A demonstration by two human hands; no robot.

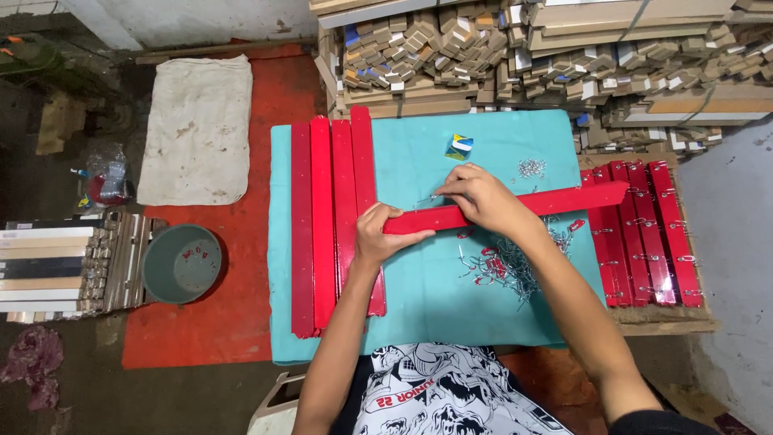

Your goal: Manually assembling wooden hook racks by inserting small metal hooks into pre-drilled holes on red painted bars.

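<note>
Nearest to me, my left hand [375,234] closes its grip around the near end of the red strip [507,208] that lies crosswise on the desk [419,306]; thumb on top, fingers wrapped under, the strip pinned flat against the teal cover. My right hand [483,197] rests further along the same strip, fingertips pinched together at its upper edge on what appears to be a small metal hook [428,198]; whether the pinch is fully shut I cannot tell — the piece is too small to resolve.

Position of the strip relative to the grip: it runs from my left palm, under my right hand, and on toward the right, its far end tapering above the finished stack.

Progress, as judged from the layout: to my right, a row of red strips with fittings [644,234] stands side by side — these read as done; to my left, a row of plain red strips [330,217] carries no visible fittings and reads as remaining. The two rows look roughly equal in count, so the work seems to be near its midpoint.

Supply: a loose pile of metal hooks [503,266] lies just below the strip; a smaller heap of screws [531,167] lies beyond it; stacked wooden mouldings [531,56] fill the far side.
</note>
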